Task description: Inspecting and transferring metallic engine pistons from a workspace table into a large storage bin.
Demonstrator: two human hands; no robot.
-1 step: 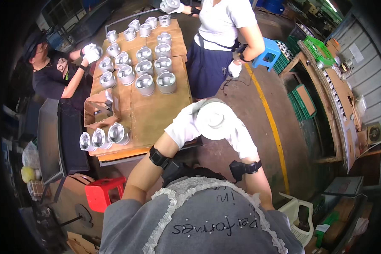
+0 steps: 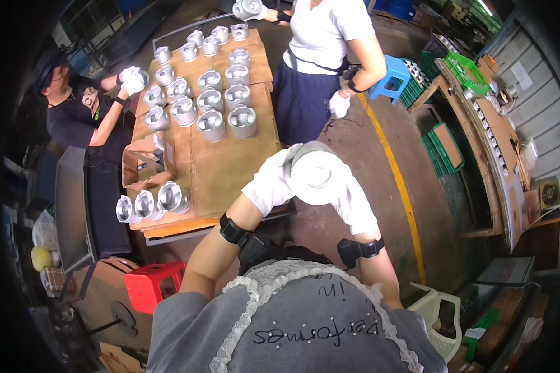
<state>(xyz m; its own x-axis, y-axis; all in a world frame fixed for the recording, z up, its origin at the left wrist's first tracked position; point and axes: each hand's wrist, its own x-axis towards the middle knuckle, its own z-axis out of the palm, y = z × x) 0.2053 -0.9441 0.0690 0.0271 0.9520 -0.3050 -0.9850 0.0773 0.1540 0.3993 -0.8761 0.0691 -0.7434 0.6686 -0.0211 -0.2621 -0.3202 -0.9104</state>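
Note:
A silvery metal piston is held up in front of me, its round pale face turned toward me. My left hand, in a white glove, grips its left side. On the other side my right hand, also gloved in white, holds its lower right edge; the piston hides part of the fingers. Beyond my left hand lies a cardboard-covered table. Several more pistons stand on it in rows, one near piston among them. Three pistons sit at its near left corner, including a tilted piston.
A cardboard box stands on the table's left side. One co-worker at the left holds a piston; another co-worker stands at the right. A red stool, a blue stool and a workbench stand around.
The piston in my hands is tilted very slightly, showing a little more of its side. Both hands keep their grip.

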